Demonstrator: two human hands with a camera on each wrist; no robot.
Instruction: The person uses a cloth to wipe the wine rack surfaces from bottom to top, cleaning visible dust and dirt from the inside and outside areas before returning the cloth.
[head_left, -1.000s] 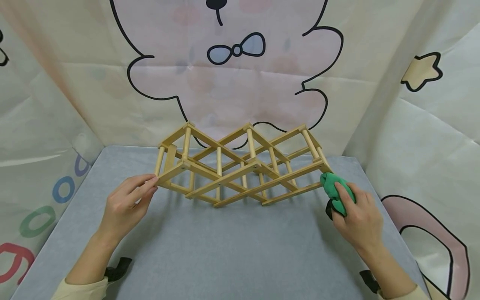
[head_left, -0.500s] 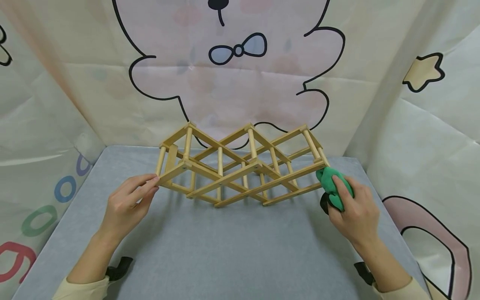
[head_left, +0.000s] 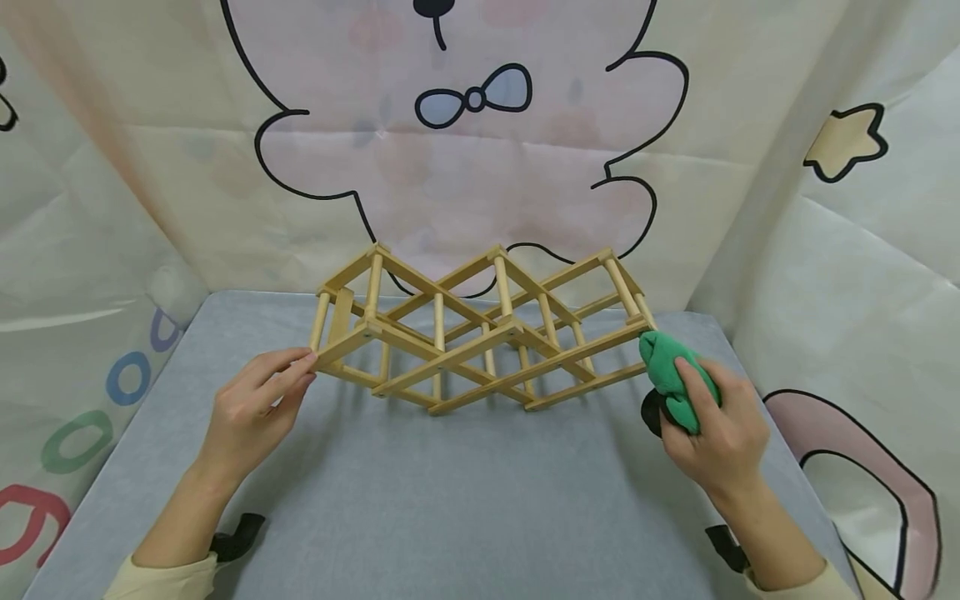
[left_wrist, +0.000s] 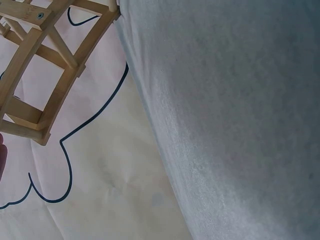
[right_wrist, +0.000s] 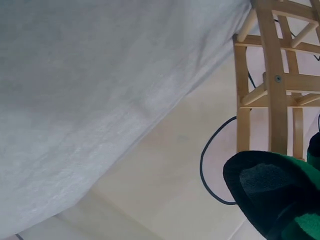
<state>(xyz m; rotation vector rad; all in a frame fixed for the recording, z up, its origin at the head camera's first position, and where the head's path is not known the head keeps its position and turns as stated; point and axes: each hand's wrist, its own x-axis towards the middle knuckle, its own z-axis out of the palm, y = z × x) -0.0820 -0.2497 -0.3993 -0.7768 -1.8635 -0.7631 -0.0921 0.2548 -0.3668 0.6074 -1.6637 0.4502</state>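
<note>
While my left hand [head_left: 251, 408] pinches the rack [head_left: 480, 346] at one end over the worktop [head_left: 480, 500], my right hand [head_left: 716, 437] grips a cloth [head_left: 663, 365] at the other, seemingly wiping, so the next stroke needs steady bracing.

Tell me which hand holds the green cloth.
The right hand: it grips the green cloth at one end of the wooden rack; the left hand pinches the other end, without cloth.
</note>
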